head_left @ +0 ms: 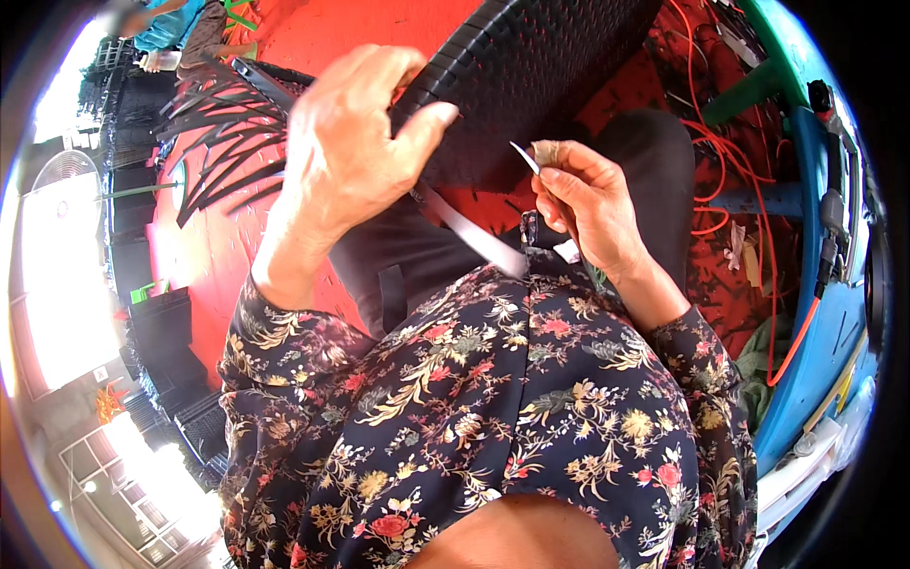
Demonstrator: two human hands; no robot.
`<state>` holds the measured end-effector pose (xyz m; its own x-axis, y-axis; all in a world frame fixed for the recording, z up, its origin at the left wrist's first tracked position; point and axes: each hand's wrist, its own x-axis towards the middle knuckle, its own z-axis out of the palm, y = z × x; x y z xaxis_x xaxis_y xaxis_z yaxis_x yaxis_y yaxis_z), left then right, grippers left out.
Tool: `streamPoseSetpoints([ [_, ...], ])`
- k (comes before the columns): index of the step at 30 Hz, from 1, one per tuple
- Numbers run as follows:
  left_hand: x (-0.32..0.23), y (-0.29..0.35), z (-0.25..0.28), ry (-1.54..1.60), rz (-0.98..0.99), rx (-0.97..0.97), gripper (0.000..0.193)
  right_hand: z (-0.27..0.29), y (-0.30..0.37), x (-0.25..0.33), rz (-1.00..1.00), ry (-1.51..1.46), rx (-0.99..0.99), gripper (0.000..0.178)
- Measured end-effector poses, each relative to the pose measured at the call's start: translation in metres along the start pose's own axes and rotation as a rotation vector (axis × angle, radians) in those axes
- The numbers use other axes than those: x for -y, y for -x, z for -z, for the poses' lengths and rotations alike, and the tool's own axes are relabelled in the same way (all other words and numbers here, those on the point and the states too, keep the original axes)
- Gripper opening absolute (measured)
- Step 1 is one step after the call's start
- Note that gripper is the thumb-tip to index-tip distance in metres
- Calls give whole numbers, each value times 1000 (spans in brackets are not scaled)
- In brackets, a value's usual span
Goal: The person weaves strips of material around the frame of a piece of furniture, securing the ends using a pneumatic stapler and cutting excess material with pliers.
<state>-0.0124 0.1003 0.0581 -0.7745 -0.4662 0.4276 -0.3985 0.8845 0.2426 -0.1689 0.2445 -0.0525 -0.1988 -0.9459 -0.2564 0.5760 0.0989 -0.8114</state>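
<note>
A black woven plastic basket [517,81] leans across my lap with its edge toward me. My left hand [351,142] is at that edge, thumb and fingers apart, the thumb over the woven side; I cannot tell how firmly it touches. Loose black strips [237,137] fan out beyond my left wrist. In my right hand [592,194] is a small knife [526,157], its pale pointed blade sticking up past the thumb toward the basket. A wrap covers one fingertip of that hand. Between my hands a glossy flat strip [474,235] runs down to my shirt.
The red floor [227,294] is strewn with black scraps on the right. An orange hose [725,152] loops there beside a blue and green frame [796,180]. Dark stacked pieces [161,332] and a fan [71,175] stand left. Another person [175,28] sits at the upper left.
</note>
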Motion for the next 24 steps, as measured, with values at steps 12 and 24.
streamPoseSetpoints([
  [12, 3, 5, -6, 97, 212, 174, 33, 10, 2, -29, -40, -50, -22, 17],
  [24, -17, -59, 0, 204, 397, 549, 33, 20, 4, -29, -45, -141, -21, 16],
])
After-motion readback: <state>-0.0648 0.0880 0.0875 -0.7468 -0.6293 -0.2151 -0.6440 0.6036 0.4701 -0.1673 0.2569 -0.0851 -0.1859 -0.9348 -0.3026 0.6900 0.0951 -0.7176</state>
